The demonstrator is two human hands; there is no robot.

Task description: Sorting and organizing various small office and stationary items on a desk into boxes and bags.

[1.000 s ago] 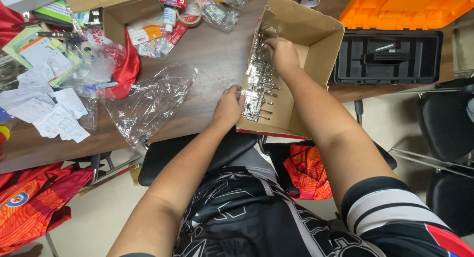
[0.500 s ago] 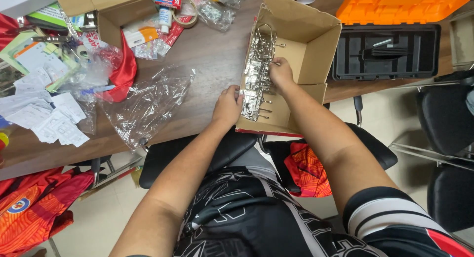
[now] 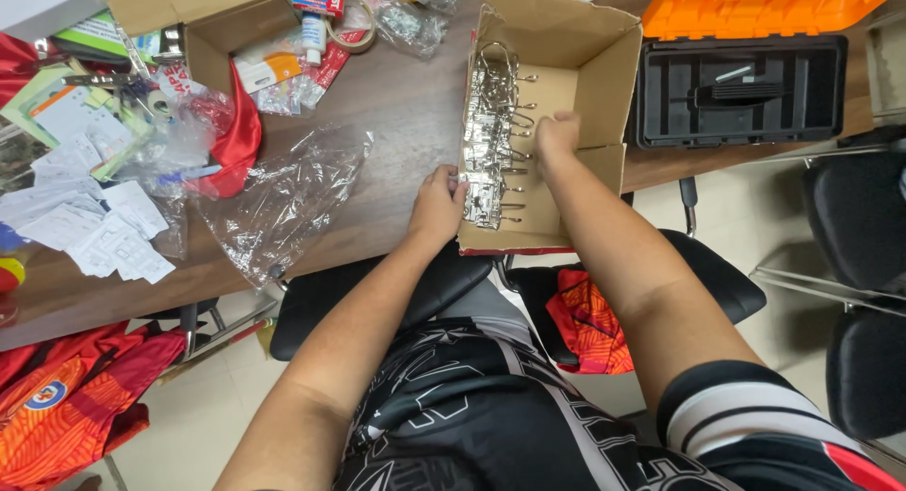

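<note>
Head view: the cardboard box [image 3: 566, 95] is set on the brown counter [image 3: 406, 104]; its near left wall is pinched by the left hand [image 3: 438, 204]; the metal clips [image 3: 491, 142] inside are touched by the right hand [image 3: 557, 133], fingers curled, grip unclear; crumpled plastic wrap [image 3: 283, 199] is left nearby.

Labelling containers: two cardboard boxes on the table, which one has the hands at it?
The nearer cardboard box, at the table edge with shiny metal clips along its left wall. Left hand grips that wall, right hand is inside. The far-left box is untouched.

Open brown cardboard box [image 3: 604, 52] beside clear plastic wrapper [image 3: 283, 199].
</note>
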